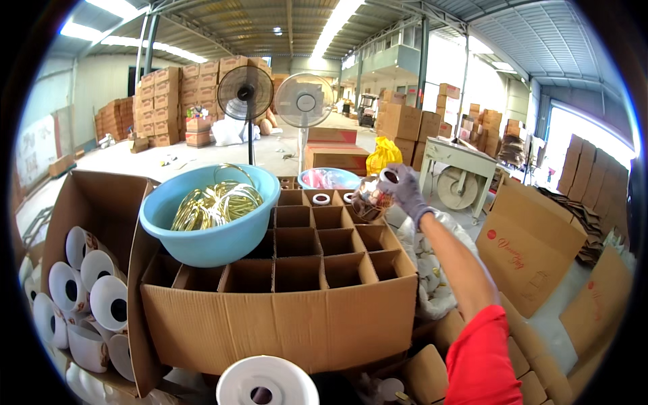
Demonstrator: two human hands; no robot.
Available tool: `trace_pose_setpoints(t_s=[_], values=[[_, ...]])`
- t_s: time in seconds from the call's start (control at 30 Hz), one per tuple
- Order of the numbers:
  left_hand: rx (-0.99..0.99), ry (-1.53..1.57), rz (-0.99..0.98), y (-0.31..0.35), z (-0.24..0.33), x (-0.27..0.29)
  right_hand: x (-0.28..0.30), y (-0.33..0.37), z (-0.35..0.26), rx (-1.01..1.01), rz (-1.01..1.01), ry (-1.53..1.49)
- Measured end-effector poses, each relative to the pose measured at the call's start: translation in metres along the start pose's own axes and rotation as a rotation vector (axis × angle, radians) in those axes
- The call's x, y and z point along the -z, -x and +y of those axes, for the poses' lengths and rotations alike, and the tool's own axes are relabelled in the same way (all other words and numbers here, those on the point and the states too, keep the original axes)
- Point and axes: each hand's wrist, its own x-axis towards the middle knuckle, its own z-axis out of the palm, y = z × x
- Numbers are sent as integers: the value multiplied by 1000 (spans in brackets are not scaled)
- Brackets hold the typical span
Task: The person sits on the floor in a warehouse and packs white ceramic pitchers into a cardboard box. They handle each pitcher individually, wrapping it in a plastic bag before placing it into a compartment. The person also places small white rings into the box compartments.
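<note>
right of center, the right hand [406, 194] pinches a patterned vase [369, 203] near its rim, likely so it clears the carton [283, 325]. left grip unseen: cannot tell.

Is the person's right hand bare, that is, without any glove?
No, the right hand wears a grey glove, and the bare forearm shows beyond its cuff.

Red script [507, 250] (cursive) marks brown cartons [533, 229].
</note>
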Motion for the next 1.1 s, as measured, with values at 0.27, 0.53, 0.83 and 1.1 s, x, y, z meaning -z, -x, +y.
trace_pose_setpoints(t_s=[0.27, 0.53, 0.83, 1.1], values=[[-41, 38, 101, 27, -29, 12, 184, 127, -190, -200, -834, -532], [32, 287, 45, 102, -59, 13, 182, 372, -214, 116, -1170, -552], [330, 688, -1, 129, -56, 21, 166, 431, -241, 205, -937, -697], [530, 1184, -65, 101, -14, 34, 161, 460, -245, -175, -682, -866]])
